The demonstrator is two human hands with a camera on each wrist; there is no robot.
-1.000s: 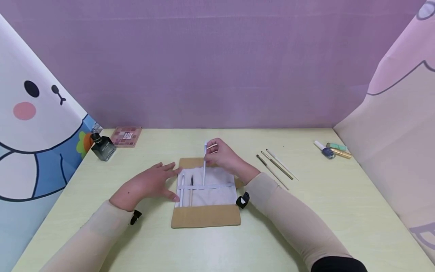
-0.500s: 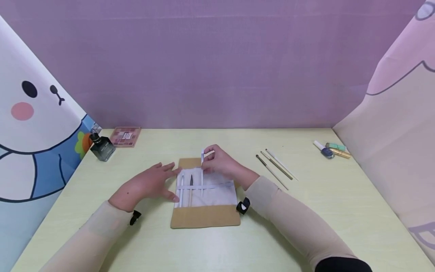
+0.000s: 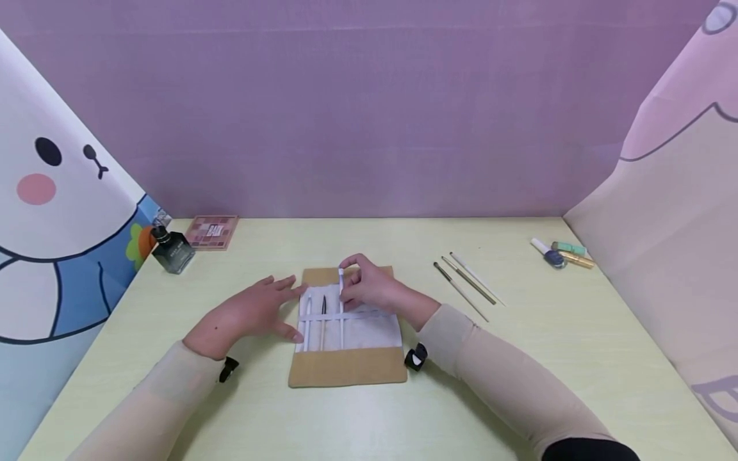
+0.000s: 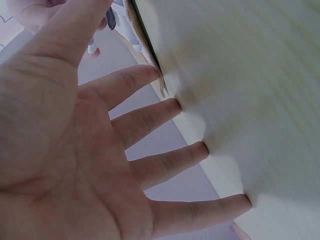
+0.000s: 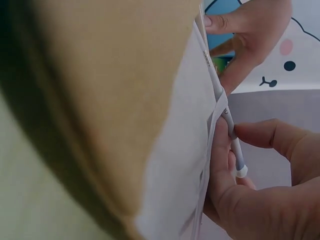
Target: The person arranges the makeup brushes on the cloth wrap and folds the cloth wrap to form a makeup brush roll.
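Note:
A tan-and-white fabric brush roll (image 3: 348, 369) lies spread on the table. My right hand (image 3: 375, 285) pinches a slim white makeup brush (image 3: 341, 326), whose shaft runs under the roll's white elastic band. In the right wrist view, thumb and fingers hold this white brush (image 5: 237, 150) near its pale tip. To its left, a white brush (image 3: 308, 323) and a dark-tipped brush (image 3: 323, 323) sit under the same band. My left hand (image 3: 250, 314) is spread at the roll's left edge, thumb and index finger touching it. In the left wrist view, its fingertips (image 4: 200, 149) rest on the table.
Three slim brushes (image 3: 468, 279) lie on the table right of the roll. At the far right are several small cosmetic tubes and bottles (image 3: 555, 257). A dark perfume bottle (image 3: 174, 251) and a pink palette (image 3: 212, 232) stand at the back left, near the curtains.
My right hand has moved down and slightly left, sliding the white brush further under the band toward the tan lower flap. My left hand has stayed in place.

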